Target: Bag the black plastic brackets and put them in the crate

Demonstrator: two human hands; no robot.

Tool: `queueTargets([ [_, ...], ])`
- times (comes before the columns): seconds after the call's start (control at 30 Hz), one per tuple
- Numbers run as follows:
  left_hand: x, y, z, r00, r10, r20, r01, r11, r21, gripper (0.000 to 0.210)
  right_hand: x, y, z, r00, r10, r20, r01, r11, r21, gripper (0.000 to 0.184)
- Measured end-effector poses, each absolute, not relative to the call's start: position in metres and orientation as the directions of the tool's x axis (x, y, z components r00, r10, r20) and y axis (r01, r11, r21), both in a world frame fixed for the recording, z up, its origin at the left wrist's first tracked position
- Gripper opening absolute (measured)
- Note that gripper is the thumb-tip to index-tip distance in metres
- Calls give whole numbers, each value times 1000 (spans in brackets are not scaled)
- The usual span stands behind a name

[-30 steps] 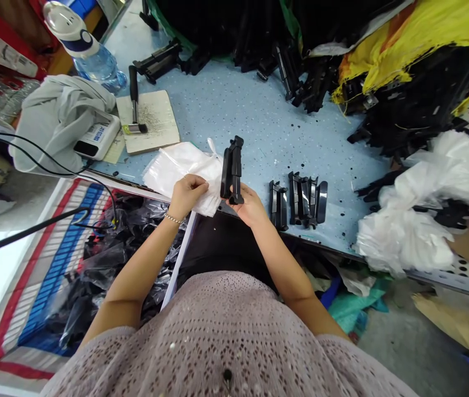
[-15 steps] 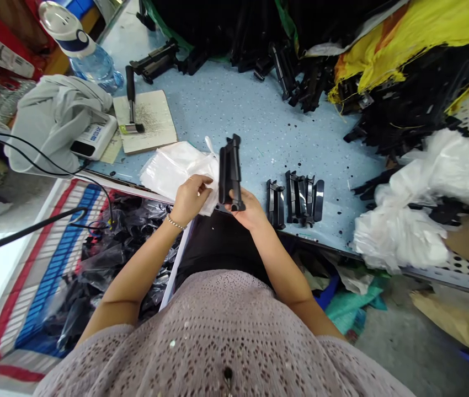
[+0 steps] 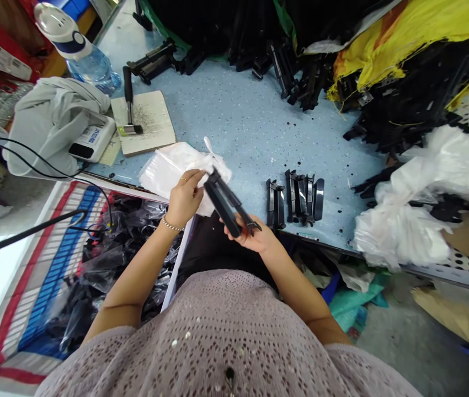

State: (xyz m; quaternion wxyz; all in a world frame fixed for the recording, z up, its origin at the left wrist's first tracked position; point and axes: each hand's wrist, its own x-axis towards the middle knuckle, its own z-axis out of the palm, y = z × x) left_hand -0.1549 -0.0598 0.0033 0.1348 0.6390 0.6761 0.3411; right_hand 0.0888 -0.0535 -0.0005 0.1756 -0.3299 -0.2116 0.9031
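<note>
My right hand (image 3: 253, 237) grips a long black plastic part (image 3: 224, 201) by its lower end; the part tilts, its upper end pointing left and away from me. My left hand (image 3: 185, 198) is closed in a pinch at the edge of a white translucent plastic bag (image 3: 168, 165) from the small stack on the table. The upper end of the black part is close to my left fingertips; whether it touches the bag I cannot tell. To the right, several similar black parts (image 3: 298, 196) lie in a row near the table's front edge.
A hammer (image 3: 129, 105) rests on a pale board (image 3: 152, 118), near a bottle (image 3: 89, 60) and a white device (image 3: 92, 138). Black parts (image 3: 284, 71) heap at the back. Bagged parts (image 3: 114, 248) fill a striped bag at lower left; crumpled plastic (image 3: 404, 220) lies right.
The black part has tipped from nearly upright in view to slanting left, and my right hand has come slightly toward me and right. My left hand has shifted slightly left.
</note>
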Motion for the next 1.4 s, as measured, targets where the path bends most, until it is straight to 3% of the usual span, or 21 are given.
queueTargets([
  [0.1,-151,-71,3,-88,930,358,788,-155,596,58,85,-56,-7,-769,293,-568,-155,-948,-279,21],
  [0.17,-146,-83,6,43,902,429,788,-295,541,60,76,-49,-10,-760,276,-588,-172,-958,-227,23],
  [0.27,-135,-102,12,211,862,461,721,-456,522,66,64,-39,-6,-685,408,-603,-193,-900,-390,14],
  [0.37,-133,-113,18,189,863,469,681,-459,570,68,62,-39,1,-629,559,-540,-179,-780,-600,18],
  [0.43,-137,-114,20,128,860,495,688,-436,580,70,66,-43,5,-660,532,-531,-181,-799,-574,18],
  [0.57,-145,-111,20,76,846,528,735,-405,543,77,72,-51,6,-747,342,-571,-182,-930,-319,24],
  [0.63,-143,-111,21,71,852,519,750,-388,535,80,70,-52,4,-773,270,-574,-133,-954,-270,26],
  [0.73,-133,-117,22,145,859,491,736,-426,527,84,65,-51,3,-724,373,-580,-175,-913,-369,19],
  [0.8,-123,-121,21,272,848,455,696,-500,515,87,61,-52,5,-609,567,-555,-220,-793,-568,15],
  [0.87,-115,-125,25,382,838,389,670,-541,509,86,59,-57,12,-460,756,-466,-123,-575,-809,11],
  [0.93,-112,-132,36,420,847,325,675,-531,511,79,59,-67,22,-397,855,-335,62,-339,-939,10],
  [1.0,-118,-145,56,394,876,279,690,-482,540,66,62,-77,34,-499,830,-249,135,-209,-969,21],
  [1.07,-134,-164,73,308,929,208,704,-369,607,55,70,-83,45,-673,709,-210,106,-188,-976,30],
  [1.13,-158,-187,76,191,981,15,718,-150,680,48,87,-81,53,-725,658,-203,146,-142,-979,36],
  [1.17,-170,-198,68,133,980,-149,726,6,688,45,98,-76,56,-681,702,-209,222,-73,-972,37],
  [1.23,-189,-217,38,43,817,-575,756,350,553,34,125,-63,58,-483,858,-176,482,93,-871,38],
  [1.3,-195,-235,-1,-49,469,-882,785,564,256,24,152,-50,55,-283,953,-103,762,158,-628,38],
  [1.37,-188,-253,-32,-85,306,-948,783,609,126,19,171,-42,49,-184,977,-106,918,133,-374,40],
  [1.4,-182,-262,-41,-79,296,-952,774,620,129,21,177,-40,47,-162,976,-144,953,117,-281,40],
])
